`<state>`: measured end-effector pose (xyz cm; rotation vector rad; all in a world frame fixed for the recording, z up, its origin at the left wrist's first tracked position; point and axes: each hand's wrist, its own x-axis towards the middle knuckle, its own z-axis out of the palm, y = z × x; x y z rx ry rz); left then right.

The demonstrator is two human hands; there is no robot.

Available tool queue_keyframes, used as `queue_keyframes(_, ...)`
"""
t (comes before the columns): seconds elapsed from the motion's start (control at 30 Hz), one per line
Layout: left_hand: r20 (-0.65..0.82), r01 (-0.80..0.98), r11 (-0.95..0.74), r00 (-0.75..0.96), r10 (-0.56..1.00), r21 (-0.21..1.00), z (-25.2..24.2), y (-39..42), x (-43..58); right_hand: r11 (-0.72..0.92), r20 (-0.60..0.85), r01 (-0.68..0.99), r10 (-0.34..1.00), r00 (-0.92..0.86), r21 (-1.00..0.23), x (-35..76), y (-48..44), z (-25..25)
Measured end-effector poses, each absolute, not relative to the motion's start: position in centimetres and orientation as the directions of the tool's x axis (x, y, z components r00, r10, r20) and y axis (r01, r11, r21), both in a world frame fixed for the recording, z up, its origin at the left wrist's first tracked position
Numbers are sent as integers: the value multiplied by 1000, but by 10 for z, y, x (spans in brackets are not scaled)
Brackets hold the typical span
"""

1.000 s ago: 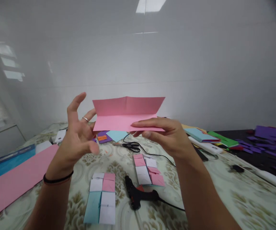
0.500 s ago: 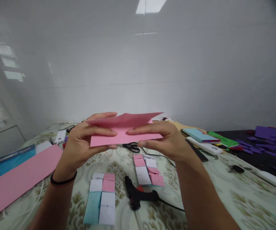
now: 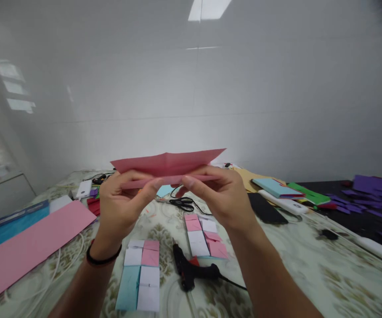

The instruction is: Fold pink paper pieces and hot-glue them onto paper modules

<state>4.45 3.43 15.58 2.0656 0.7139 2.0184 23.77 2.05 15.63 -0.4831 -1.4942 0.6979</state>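
A pink sheet of paper [image 3: 167, 162] is held up above the table, bent along its length so that its far part stands up and its near edge is seen almost edge-on. My left hand [image 3: 124, 201] pinches the near edge, thumb on the close side and fingers behind. In the same way my right hand [image 3: 224, 194] grips the paper further right, the two thumb tips a little apart near the middle. Below lie a black glue gun [image 3: 191, 267] and two folded-paper pieces in pink, white and light blue, one on the left [image 3: 140, 276] and one on the right [image 3: 205, 236].
Black-handled scissors [image 3: 182, 203] lie beyond the glue gun. A large pink sheet [image 3: 35, 247] covers blue packaging [image 3: 15, 223] at left. Rightward are a black phone-like slab [image 3: 265, 208], a light blue booklet [image 3: 277, 187], a white power strip [image 3: 284, 202] and purple paper scraps [image 3: 373, 196].
The paper's near part has tilted from facing me to nearly edge-on. Both thumbs have moved up onto its near edge, and the hands have come closer together.
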Motion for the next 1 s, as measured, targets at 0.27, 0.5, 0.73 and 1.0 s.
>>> queue_keyframes(0.27,910,177,-893,-100,402,414,150,31,60,696,701,-319,703,120,-643,220,20,154)
queue_keyframes(0.5,868,-118,-874,-117,483,470,155,37,63,725,697,-237,688,204,-646,231,28,155)
queue_keyframes(0.73,747,51,-759,146,649,649,163,36,42,713,699,-253,697,161,-653,245,35,156)
queue_keyframes(1.0,618,211,-673,274,737,709,163,35,36,683,678,-4,724,-130,-730,244,31,155)
